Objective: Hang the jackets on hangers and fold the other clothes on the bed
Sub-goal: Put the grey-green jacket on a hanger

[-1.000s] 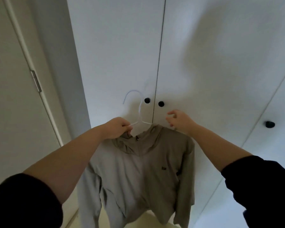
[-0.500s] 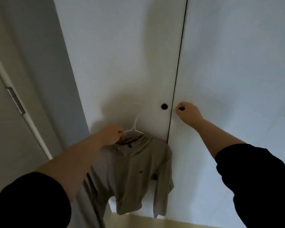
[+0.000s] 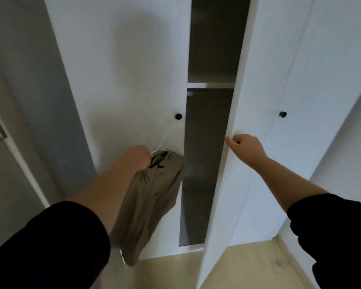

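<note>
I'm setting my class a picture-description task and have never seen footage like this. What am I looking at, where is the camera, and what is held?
No machine here: a person wears a camera on the head, so the single picture looks forward and down along both arms. The left hand grips a white hanger carrying a beige jacket. The right hand grips the knob of a wardrobe door, which stands partly open. A shelf shows through the gap. Below lies a pale floor.
</note>
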Tool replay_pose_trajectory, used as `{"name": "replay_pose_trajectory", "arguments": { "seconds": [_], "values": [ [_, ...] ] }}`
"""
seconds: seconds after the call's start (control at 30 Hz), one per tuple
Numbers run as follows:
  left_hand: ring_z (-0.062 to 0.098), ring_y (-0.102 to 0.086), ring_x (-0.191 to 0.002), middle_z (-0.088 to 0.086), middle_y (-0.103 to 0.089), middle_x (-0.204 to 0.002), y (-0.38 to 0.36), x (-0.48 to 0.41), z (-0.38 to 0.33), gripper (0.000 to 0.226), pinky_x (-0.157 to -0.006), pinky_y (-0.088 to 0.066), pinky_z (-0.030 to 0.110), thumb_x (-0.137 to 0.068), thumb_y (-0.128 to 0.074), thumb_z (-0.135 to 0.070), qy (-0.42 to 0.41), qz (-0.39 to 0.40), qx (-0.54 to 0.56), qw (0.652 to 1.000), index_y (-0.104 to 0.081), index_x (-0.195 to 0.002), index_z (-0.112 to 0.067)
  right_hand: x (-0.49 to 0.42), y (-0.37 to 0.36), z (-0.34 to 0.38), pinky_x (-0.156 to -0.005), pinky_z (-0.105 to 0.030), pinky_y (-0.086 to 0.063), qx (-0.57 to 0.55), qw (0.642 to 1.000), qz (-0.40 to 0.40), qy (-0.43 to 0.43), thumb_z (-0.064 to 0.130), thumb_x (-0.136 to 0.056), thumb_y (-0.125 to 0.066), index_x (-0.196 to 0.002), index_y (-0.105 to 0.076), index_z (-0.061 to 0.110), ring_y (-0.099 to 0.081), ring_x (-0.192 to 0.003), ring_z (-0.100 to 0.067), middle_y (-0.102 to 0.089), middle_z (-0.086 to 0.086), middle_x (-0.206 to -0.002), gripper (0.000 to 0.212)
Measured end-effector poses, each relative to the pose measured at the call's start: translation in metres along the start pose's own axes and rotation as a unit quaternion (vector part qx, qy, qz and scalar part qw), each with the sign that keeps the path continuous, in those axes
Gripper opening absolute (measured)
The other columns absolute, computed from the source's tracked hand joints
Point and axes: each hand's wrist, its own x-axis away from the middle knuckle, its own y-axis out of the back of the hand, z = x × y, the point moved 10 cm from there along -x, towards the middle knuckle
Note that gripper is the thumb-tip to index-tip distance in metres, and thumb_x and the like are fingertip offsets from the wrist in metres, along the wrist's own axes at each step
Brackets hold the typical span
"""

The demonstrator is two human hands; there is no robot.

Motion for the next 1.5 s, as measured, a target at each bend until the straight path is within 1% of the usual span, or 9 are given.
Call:
{"name": "replay_pose_trajectory", "arguments": {
  "seconds": [0.2,0.3,0.43,0.7,0.9,1.03,1.1,1.3,1.5],
  "values": [
    [0.020,-0.049,-0.060,0.020,-0.065,-0.085,-0.023,0.034,-0.065,0.043,-0.056,-0.034,0.028,-0.097,-0.049,-0.031,-0.044,-0.025,0.036,0.998,-0.053,-0.060,-0.008,0.057,0.100,-0.082,-0.051,-0.021,-0.031,0.063,0.986,-0.062,-0.139,0.050,-0.094,-0.046,-0.055,-0.046,0.011,-0.047,-0.050,-0.015,-0.045,-0.003,-0.053,0.055],
    [0.031,-0.058,-0.078,0.023,-0.064,-0.094,-0.035,0.047,-0.095,0.044,-0.067,-0.040,0.032,-0.098,-0.047,-0.032,-0.069,-0.025,0.065,0.995,-0.064,-0.080,0.004,0.079,0.140,-0.115,-0.054,-0.024,-0.034,0.103,0.972,-0.075,-0.197,0.029,-0.084,-0.047,-0.063,-0.051,0.009,-0.050,-0.060,-0.020,-0.052,-0.004,-0.064,0.029],
    [0.035,-0.056,-0.095,0.024,-0.061,-0.101,-0.046,0.060,-0.134,0.039,-0.079,-0.039,0.034,-0.101,-0.040,-0.024,-0.111,-0.028,0.064,0.991,-0.061,-0.085,0.005,0.096,0.172,-0.143,-0.063,-0.028,-0.035,0.145,0.958,-0.069,-0.239,0.033,-0.087,-0.048,-0.078,-0.052,0.006,-0.048,-0.071,-0.024,-0.047,-0.002,-0.069,0.029],
    [0.033,-0.054,-0.082,0.015,-0.055,-0.075,-0.057,0.061,-0.203,0.039,-0.065,-0.034,0.030,-0.097,-0.044,-0.018,-0.157,-0.027,0.080,0.984,-0.051,-0.062,-0.003,0.118,0.177,-0.170,-0.067,-0.028,-0.040,0.132,0.956,-0.042,-0.258,0.030,-0.092,-0.039,-0.088,-0.060,0.004,-0.060,-0.078,-0.028,-0.063,-0.010,-0.080,0.033],
    [0.034,-0.060,-0.101,0.020,-0.067,-0.106,-0.056,0.062,-0.249,0.030,-0.084,-0.044,0.033,-0.096,-0.052,-0.025,-0.212,0.001,0.097,0.972,-0.073,-0.098,-0.003,0.123,0.137,-0.152,-0.063,-0.027,-0.043,0.165,0.956,0.073,-0.231,0.016,-0.085,-0.042,-0.071,-0.052,0.007,-0.064,-0.077,-0.025,-0.065,-0.010,-0.081,0.019],
    [0.024,-0.061,-0.090,0.017,-0.070,-0.099,-0.062,0.057,-0.272,0.026,-0.072,-0.037,0.022,-0.096,-0.055,-0.021,-0.270,0.047,0.146,0.951,-0.073,-0.090,-0.004,0.103,0.109,-0.117,-0.096,-0.034,-0.040,0.121,0.985,0.058,-0.112,0.022,-0.093,-0.056,-0.128,-0.052,0.007,-0.052,-0.119,-0.033,-0.054,-0.015,-0.130,0.039],
    [0.018,-0.057,-0.083,0.018,-0.070,-0.096,-0.065,0.052,-0.282,0.025,-0.066,-0.033,0.021,-0.096,-0.054,-0.018,-0.306,0.072,0.149,0.938,-0.072,-0.087,-0.004,0.093,0.091,-0.106,-0.097,-0.033,-0.036,0.113,0.987,0.078,-0.082,0.025,-0.092,-0.060,-0.135,-0.046,0.007,-0.047,-0.124,-0.035,-0.049,-0.017,-0.136,0.048],
    [0.020,-0.055,-0.080,0.020,-0.069,-0.092,-0.069,-0.006,-0.294,0.028,-0.069,-0.037,0.026,-0.097,-0.053,-0.019,-0.340,0.060,0.157,0.925,-0.071,-0.084,-0.002,0.036,0.078,-0.113,-0.071,-0.029,-0.035,0.145,0.980,0.078,-0.108,0.027,-0.095,-0.056,-0.095,-0.065,-0.005,-0.059,-0.097,-0.030,-0.064,-0.022,-0.101,0.033],
    [0.024,-0.057,-0.088,0.016,-0.067,-0.101,-0.085,-0.081,-0.300,0.030,-0.070,-0.036,0.025,-0.099,-0.047,-0.025,-0.339,0.076,0.098,0.933,-0.070,-0.092,-0.005,-0.021,0.071,-0.120,-0.053,-0.029,-0.029,0.150,0.972,0.062,-0.169,0.031,-0.091,-0.063,-0.053,-0.050,0.010,-0.051,-0.069,-0.021,-0.047,-0.005,-0.056,0.045]
  ]
}}
